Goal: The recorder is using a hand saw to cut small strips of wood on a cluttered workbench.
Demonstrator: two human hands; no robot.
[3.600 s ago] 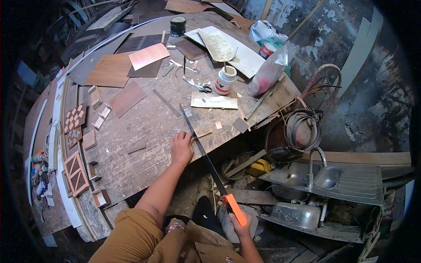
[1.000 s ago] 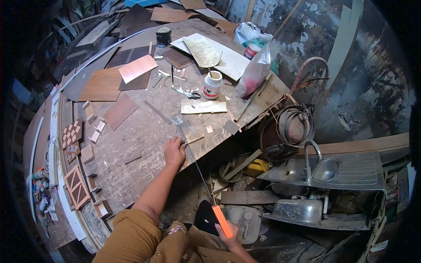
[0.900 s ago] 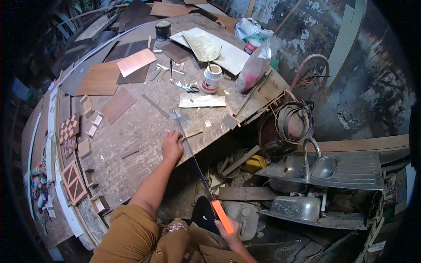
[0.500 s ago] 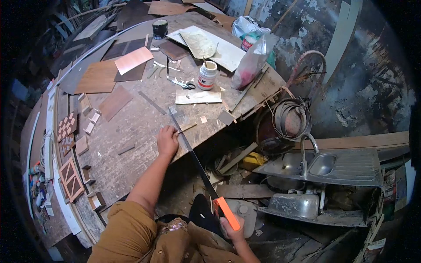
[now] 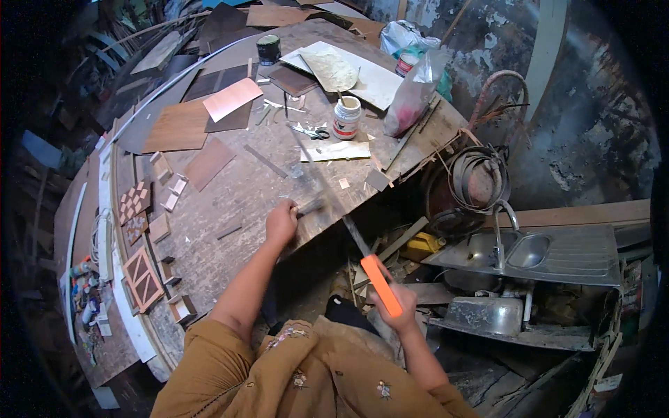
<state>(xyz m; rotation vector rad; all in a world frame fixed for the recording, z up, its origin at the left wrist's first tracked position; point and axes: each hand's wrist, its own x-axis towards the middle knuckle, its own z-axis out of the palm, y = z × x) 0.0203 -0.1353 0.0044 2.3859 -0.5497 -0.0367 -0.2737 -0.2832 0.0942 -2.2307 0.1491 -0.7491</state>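
My right hand (image 5: 397, 306) is wrapped round the orange handle of a handsaw (image 5: 357, 235). The long, narrow blade slants up and away over the table's edge, smeared by motion toward its tip. At that edge, my left hand (image 5: 281, 223) is closed on one end of a thin wood strip (image 5: 310, 207), which lies on the worn tabletop (image 5: 258, 202). The strip's free end points toward the blurred blade; whether they touch I cannot tell. Beyond sit a small square wood chip (image 5: 343, 183) and a dark flat piece (image 5: 377, 180).
Farther back are a white glue jar (image 5: 346, 118), scissors (image 5: 312, 132), a pale board (image 5: 336, 152) and a dark can (image 5: 268, 50). Small wooden boxes and a lattice frame (image 5: 143, 279) line the left side. A metal sink (image 5: 550, 261) stands at right, below the table's level.
The saw has moved forward, its handle now higher and farther from my body, and its blade has blurred. My left hand keeps its hold at the edge. The whole view has shifted slightly.
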